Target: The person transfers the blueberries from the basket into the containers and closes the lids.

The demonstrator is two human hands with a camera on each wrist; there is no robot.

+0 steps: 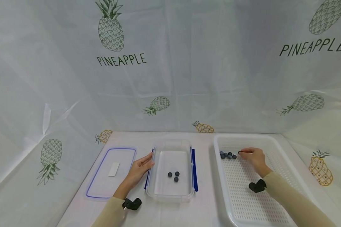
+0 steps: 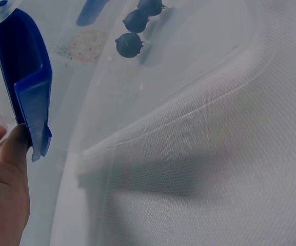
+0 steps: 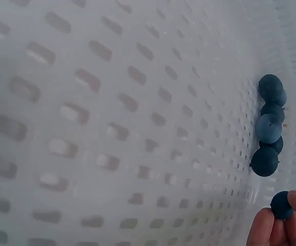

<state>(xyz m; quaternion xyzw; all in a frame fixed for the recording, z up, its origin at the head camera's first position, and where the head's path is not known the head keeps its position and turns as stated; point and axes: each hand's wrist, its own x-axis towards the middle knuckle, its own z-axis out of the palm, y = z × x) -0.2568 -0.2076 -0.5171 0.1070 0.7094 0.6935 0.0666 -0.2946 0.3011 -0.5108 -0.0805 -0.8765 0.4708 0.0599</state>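
Note:
My right hand pinches a single blueberry between thumb and fingertips, inside the white perforated basket. Beside it, several more blueberries sit clustered toward the basket's far left corner. My left hand holds the left side of a clear plastic container, its fingers at the rim and by the blue side latch. Three dark blueberries lie on the container's floor.
Left of the container lies a clear lid with a blue rim, bearing a white rectangular piece. Another blue latch hangs along the container's right side. A pineapple-printed sheet rises behind the white table.

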